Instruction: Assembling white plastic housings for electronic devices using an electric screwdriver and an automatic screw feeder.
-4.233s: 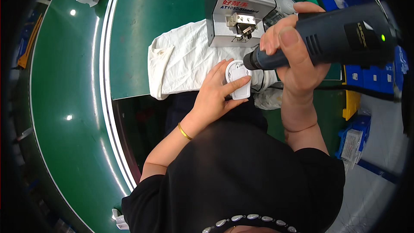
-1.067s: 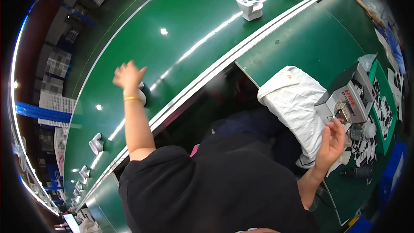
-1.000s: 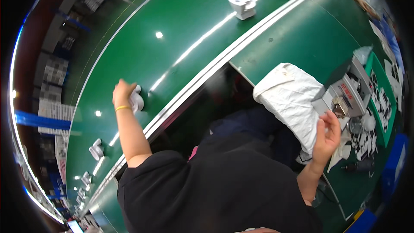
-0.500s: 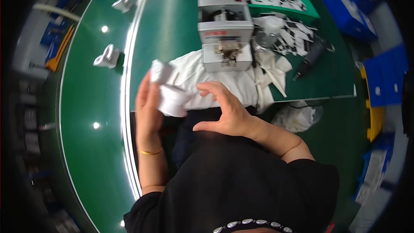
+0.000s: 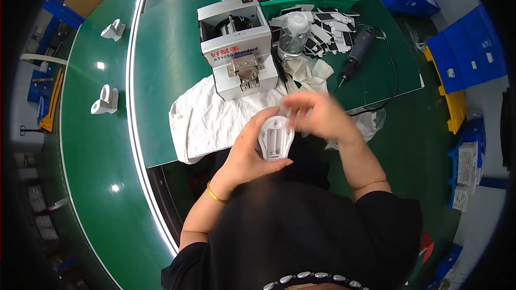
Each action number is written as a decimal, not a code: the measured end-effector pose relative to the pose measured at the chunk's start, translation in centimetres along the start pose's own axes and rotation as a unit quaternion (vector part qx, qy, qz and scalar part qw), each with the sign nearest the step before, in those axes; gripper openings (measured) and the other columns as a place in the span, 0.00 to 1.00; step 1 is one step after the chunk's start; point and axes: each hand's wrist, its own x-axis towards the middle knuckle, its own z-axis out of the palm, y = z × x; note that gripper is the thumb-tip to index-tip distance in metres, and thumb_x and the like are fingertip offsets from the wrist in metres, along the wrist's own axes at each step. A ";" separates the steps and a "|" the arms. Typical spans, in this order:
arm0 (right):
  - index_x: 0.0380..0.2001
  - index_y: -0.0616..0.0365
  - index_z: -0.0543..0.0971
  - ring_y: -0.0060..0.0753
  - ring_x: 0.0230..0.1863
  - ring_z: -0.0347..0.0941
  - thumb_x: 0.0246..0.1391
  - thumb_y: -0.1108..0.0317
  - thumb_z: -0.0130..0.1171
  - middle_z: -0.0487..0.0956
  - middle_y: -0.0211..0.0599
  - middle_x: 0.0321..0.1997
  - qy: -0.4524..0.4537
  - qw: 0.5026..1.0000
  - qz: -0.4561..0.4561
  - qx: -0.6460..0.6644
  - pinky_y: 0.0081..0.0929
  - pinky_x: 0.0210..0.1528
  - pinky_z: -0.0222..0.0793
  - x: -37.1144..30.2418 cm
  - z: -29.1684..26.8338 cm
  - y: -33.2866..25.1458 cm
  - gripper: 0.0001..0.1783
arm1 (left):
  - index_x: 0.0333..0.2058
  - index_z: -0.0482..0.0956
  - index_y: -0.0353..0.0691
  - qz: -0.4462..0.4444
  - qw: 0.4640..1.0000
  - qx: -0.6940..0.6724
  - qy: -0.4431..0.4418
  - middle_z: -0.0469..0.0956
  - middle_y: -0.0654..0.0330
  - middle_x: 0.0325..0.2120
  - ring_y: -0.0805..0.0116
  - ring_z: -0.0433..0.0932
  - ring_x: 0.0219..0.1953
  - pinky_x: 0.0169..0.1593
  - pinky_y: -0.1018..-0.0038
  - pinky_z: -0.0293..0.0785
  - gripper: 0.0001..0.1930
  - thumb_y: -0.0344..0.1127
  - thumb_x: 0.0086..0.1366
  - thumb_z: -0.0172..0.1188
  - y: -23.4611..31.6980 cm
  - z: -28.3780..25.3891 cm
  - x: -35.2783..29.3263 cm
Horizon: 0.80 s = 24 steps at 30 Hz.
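My left hand is closed around a white plastic housing, gripping it by its sides. The housing is rounded, with an open battery compartment facing up. At its upper right edge is my right hand, its fingers smeared by motion; whether they touch the housing or hold anything I cannot tell. A white cloth lies on the green table just beyond my hands. On it stands a grey-white boxy bench machine, with a metal mechanism at its front.
Right of the machine are a clear jar, loose black-and-white pieces and a corded electric screwdriver. A green crate of similar pieces stands behind. Leftward, two white housings sit on a green conveyor belt. Blue bins are far right.
My left hand has moved right with the white housing, whose battery compartment now shows. My right hand, apart from it before, has come up beside it. The whole view has shifted.
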 end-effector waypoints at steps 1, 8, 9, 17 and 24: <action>0.43 0.63 0.82 0.16 0.36 0.76 0.49 0.69 0.70 0.83 0.32 0.37 0.137 0.987 -0.011 0.084 0.20 0.38 0.72 1.7 -1.2 1.8 0.17 | 0.64 0.61 0.39 -0.029 0.999 -0.019 0.022 0.68 0.52 0.59 0.54 0.68 0.61 0.63 0.65 0.64 0.52 0.32 0.39 0.80 -0.1 0.0 -0.2; 0.50 0.47 0.82 0.47 0.51 0.69 0.48 0.62 0.68 0.77 0.38 0.46 0.340 0.800 -0.033 -0.493 0.38 0.54 0.66 9.0 -7.5 7.2 0.23 | 0.64 0.59 0.39 -0.043 0.986 -0.132 0.091 0.66 0.54 0.60 0.60 0.68 0.61 0.63 0.67 0.63 0.52 0.33 0.41 0.80 -1.0 0.4 -1.3; 0.49 0.47 0.83 0.46 0.50 0.69 0.48 0.61 0.68 0.77 0.37 0.45 0.336 0.795 -0.027 -0.503 0.38 0.53 0.66 9.0 -7.6 7.3 0.22 | 0.65 0.58 0.39 -0.052 0.984 -0.146 0.087 0.65 0.55 0.61 0.62 0.67 0.61 0.64 0.68 0.62 0.54 0.34 0.41 0.81 -1.2 0.2 -1.5; 0.52 0.61 0.77 0.24 0.37 0.74 0.62 0.67 0.59 0.81 0.35 0.39 0.443 0.865 -0.121 -0.203 0.21 0.41 0.70 6.1 -6.2 4.2 0.17 | 0.67 0.54 0.37 -0.091 0.969 -0.205 0.101 0.62 0.53 0.63 0.61 0.63 0.64 0.66 0.68 0.59 0.58 0.34 0.39 0.83 -2.5 -0.6 -2.7; 0.50 0.64 0.76 0.16 0.45 0.70 0.62 0.76 0.56 0.77 0.32 0.44 0.164 0.970 -0.182 -0.009 0.14 0.46 0.64 0.2 0.5 -4.1 0.13 | 0.67 0.53 0.37 -0.074 0.980 -0.167 0.077 0.61 0.50 0.63 0.56 0.62 0.65 0.67 0.66 0.59 0.58 0.34 0.39 0.81 -2.3 -0.1 -2.6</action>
